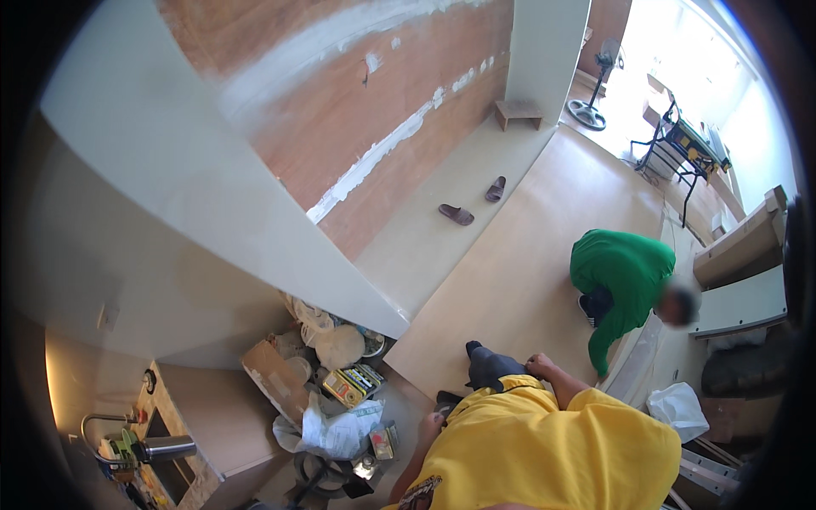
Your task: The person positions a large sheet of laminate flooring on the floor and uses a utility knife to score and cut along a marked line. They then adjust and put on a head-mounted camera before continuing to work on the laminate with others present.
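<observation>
My right hand (540,365) hangs beside my raised knee with its fingers curled in; what they hold, if anything, is too small to make out. Lower down, my left hand (434,422) is close to the hem of my yellow shirt (552,446), and its fingers are not distinct. One foot in a dark sock (474,348) is over a large plywood sheet (510,263) lying on the floor. A co-worker in a green top (625,263) crouches at the sheet's right edge, one arm reaching down to it.
Bags, boxes and a yellow tin (344,391) are heaped at left, near a wooden cabinet (212,416). Slippers (456,214) and a small stool (518,110) stand beyond the sheet. A table saw (693,149) and a fan (586,115) are far right. A white bag (678,411) lies nearer.
</observation>
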Available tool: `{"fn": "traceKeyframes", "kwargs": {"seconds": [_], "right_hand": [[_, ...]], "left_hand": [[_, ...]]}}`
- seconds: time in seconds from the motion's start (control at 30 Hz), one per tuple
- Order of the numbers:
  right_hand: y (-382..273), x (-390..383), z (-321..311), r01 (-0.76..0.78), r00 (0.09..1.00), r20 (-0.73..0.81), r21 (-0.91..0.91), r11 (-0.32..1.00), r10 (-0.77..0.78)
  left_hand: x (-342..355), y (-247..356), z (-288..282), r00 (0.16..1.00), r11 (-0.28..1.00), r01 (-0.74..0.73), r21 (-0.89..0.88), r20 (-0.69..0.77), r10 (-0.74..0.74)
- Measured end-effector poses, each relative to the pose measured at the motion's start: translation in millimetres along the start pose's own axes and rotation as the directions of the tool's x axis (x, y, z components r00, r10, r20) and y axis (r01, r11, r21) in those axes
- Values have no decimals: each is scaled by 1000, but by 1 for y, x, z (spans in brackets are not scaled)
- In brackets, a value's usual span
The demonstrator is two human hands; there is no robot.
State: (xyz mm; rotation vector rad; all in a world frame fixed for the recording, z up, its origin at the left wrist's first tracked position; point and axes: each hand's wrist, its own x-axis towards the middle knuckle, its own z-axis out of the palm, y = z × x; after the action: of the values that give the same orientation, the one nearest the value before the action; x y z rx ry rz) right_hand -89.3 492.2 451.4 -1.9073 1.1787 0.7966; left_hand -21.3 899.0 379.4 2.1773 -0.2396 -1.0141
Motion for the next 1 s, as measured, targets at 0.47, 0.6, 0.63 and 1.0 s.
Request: {"fn": "traceKeyframes", "kwargs": {"seconds": [0.47,0.6,0.63,1.0], "right_hand": [[37,148,-83,-27,988,-127,403,915,86],[-14,189,-181,-95,974,-132,498,862,184],[-24,204,-198,-89,971,-144,528,844,193],[-102,333,-308,65,942,-317,493,868,110]], "left_hand": [[127,69,-32,999,989,2,147,41,-8],[185,68,-44,999,975,-21,219,38,13],[203,96,-51,998,980,46,192,28,-53],[429,324,-164,963,975,107,195,-264,-53]]}}
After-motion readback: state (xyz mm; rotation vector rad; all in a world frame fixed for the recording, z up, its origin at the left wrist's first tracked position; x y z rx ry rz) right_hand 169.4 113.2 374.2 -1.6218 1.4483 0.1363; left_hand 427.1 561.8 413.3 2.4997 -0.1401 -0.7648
